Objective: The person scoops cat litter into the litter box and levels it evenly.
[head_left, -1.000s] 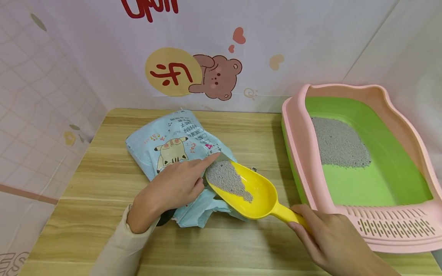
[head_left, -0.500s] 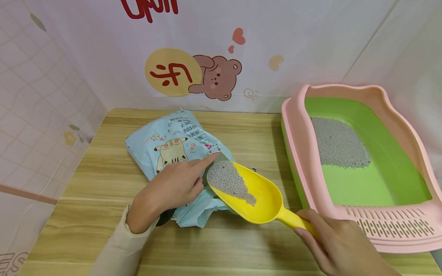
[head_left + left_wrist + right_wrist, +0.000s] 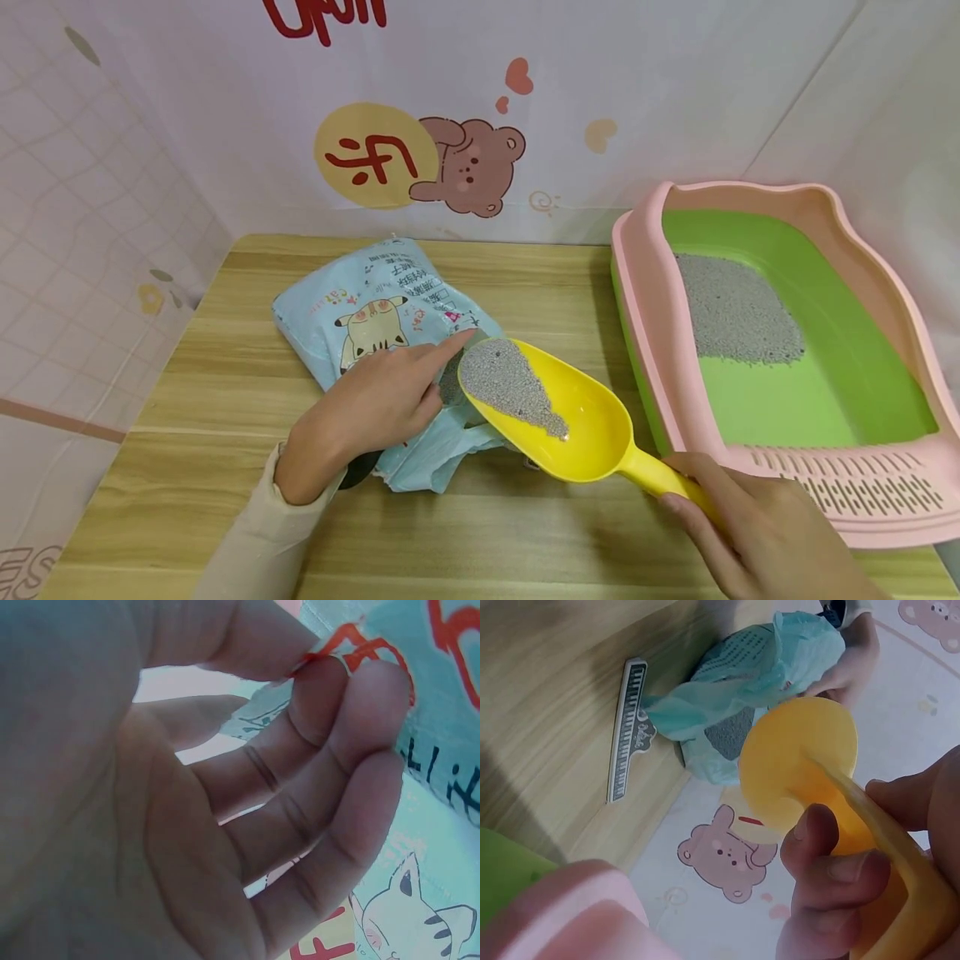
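Note:
A light-blue bag of cat litter [image 3: 420, 287] with a cartoon cat lies on its side on the wooden table. My left hand [image 3: 367, 408] pinches the edge of its mouth between thumb and fingers, seen close in the left wrist view. Grey litter [image 3: 731, 735] shows inside the opening in the right wrist view. My right hand [image 3: 757, 521] grips the handle of a yellow scoop [image 3: 592, 433] just right of the bag's mouth. The scoop holds a heap of grey litter [image 3: 506, 383] toward its front lip, which overlaps the opening in the head view.
At the right stands a litter box [image 3: 678, 367] with a pink rim and green base, grey litter [image 3: 738, 308] spread in its back left part. A flat piano-keyboard-shaped strip [image 3: 626, 735] lies on the table [image 3: 225, 358] beside the bag. A printed wall rises behind.
My right hand has drawn the loaded scoop a little to the right, away from the bag's mouth. My left hand and the bag stay nearly where they were.

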{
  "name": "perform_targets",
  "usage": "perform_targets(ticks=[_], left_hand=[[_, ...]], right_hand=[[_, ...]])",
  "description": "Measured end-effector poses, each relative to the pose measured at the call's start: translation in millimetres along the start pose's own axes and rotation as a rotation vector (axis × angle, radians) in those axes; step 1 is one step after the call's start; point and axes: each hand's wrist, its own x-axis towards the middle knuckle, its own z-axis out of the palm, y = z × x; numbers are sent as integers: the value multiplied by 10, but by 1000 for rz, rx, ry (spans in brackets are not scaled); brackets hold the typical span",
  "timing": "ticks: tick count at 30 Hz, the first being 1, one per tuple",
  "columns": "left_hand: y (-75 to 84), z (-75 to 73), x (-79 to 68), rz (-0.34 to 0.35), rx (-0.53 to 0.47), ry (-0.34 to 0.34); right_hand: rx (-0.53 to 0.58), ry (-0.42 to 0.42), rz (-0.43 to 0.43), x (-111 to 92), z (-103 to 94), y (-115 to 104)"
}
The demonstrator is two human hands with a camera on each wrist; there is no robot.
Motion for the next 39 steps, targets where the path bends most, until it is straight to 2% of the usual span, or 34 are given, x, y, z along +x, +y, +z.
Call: perform_targets(ticks=[8, 18, 26, 39], left_hand=[[-5, -4, -6, -5, -16, 1], [-22, 6, -5, 6, -8, 6], [-21, 8, -8, 22, 5, 21], [-9, -4, -6, 0, 3, -2]], right_hand=[[-43, 55, -31, 70, -39, 82], [-64, 11, 56, 116, -169, 154], [-84, 70, 50, 201, -156, 287], [-96, 67, 109, 375, -172, 517]])
